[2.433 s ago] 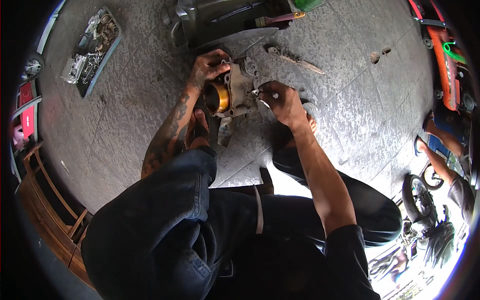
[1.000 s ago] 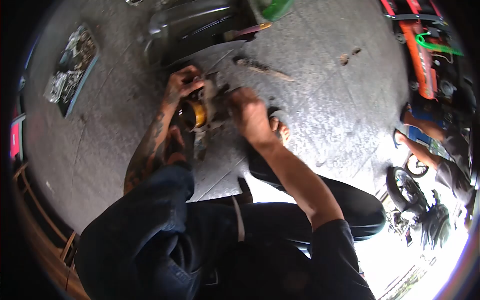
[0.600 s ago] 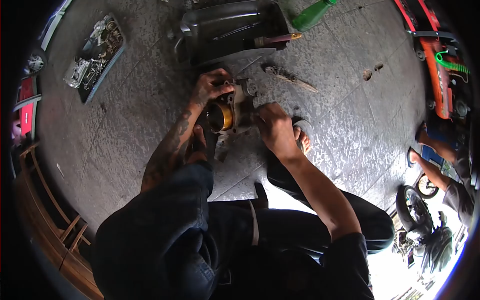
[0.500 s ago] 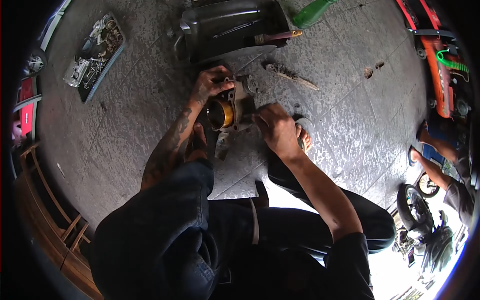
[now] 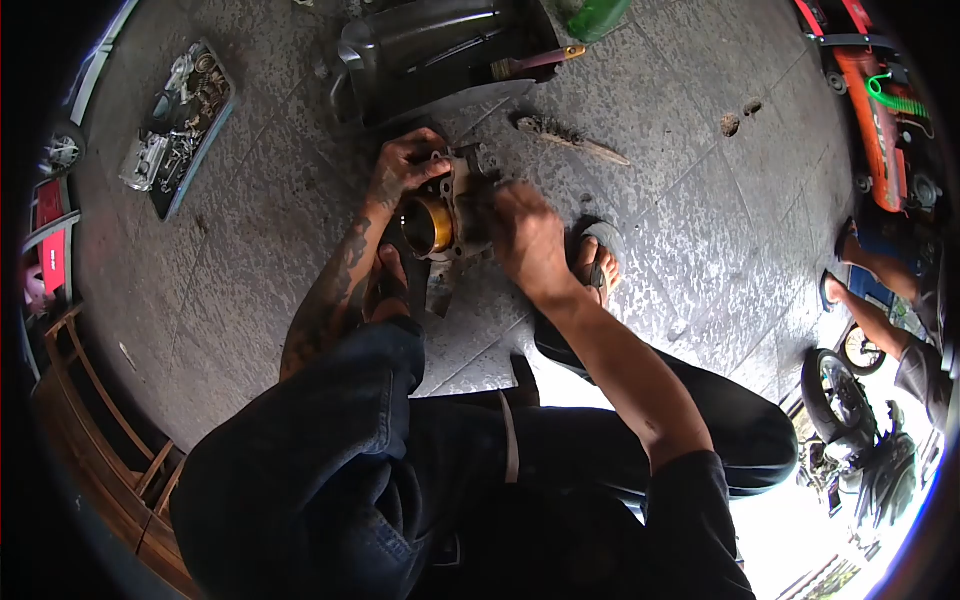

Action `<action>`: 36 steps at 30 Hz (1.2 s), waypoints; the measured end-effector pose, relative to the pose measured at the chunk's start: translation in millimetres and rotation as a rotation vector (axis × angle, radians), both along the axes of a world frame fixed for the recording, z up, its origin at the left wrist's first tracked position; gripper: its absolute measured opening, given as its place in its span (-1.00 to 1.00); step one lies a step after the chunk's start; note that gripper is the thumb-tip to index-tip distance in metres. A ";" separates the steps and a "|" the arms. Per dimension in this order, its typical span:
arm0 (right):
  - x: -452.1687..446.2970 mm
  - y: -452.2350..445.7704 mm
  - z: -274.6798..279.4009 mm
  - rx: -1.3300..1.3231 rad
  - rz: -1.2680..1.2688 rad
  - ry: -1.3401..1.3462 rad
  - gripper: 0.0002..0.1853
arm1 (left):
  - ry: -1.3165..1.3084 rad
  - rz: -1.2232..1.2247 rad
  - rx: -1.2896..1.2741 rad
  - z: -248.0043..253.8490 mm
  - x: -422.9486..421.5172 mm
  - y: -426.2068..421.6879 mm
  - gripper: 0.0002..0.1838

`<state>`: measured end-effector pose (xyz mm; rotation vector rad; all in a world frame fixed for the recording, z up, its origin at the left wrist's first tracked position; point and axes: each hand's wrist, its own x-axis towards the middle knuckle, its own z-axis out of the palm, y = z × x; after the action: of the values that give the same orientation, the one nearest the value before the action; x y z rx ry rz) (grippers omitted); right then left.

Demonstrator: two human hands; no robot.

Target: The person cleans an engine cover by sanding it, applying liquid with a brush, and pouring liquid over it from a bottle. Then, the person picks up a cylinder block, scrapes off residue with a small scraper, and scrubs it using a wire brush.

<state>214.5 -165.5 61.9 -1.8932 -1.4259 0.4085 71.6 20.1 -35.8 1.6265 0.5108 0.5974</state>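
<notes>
Head view: the legs (image 5: pixel 300 440) of the wearer, in dark trousers, occupied the nearest area. The engine cylinder block (image 5: pixel 466 205) was located ahead of them at the floor (image 5: pixel 690 190), between the left foot (image 5: pixel 393 268) and the sandaled right foot (image 5: pixel 598 265). Its golden bore (image 5: pixel 428 226) faced left. A flat strip (image 5: pixel 438 290) projected from the near side of the block.

The left hand (image 5: pixel 405 168) gripped the upper left edge of the block, fingers closed on it. The right hand (image 5: pixel 530 235) was positioned at the right side of the block; its fingers were blurred, and whether they were closed or held an item could not be determined.

Beyond the block, to the right, lay a wooden stick (image 5: pixel 590 148). Straight beyond the block stood a black basin (image 5: pixel 352 60), with a brush (image 5: pixel 540 62) across its right rim and a thin rod (image 5: pixel 455 50) inside. A green bottle (image 5: pixel 598 18) lay farther beyond, to the right. Well to the left of the block was a tray (image 5: pixel 196 160) of metal parts. Well to its right were an orange jack (image 5: pixel 880 140), another person's lower leg (image 5: pixel 865 320) and a motorcycle (image 5: pixel 848 420).
</notes>
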 end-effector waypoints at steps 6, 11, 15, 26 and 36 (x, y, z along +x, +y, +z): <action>5.4 -3.4 5.1 -0.085 -0.061 0.132 -0.87 | 0.030 0.030 -0.048 -1.5 2.4 -1.0 -0.67; -3.1 31.0 16.3 -0.081 -0.265 0.107 -0.85 | 0.034 0.049 0.077 5.9 6.8 -4.9 -0.69; -7.4 41.0 25.8 -0.119 -0.350 0.098 -0.82 | 0.174 0.098 0.041 21.5 12.1 -12.1 -0.66; 2.2 46.6 26.2 -0.244 -0.353 0.112 -0.79 | 0.158 0.098 -0.071 33.8 17.0 -16.9 -0.68; -2.3 43.9 21.9 -0.236 -0.363 0.018 -0.78 | 0.131 0.083 0.026 32.4 19.0 -16.7 -0.73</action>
<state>212.3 -121.7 83.8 -2.2773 -1.0258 0.4275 90.6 3.4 -3.3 1.6828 0.6721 0.5632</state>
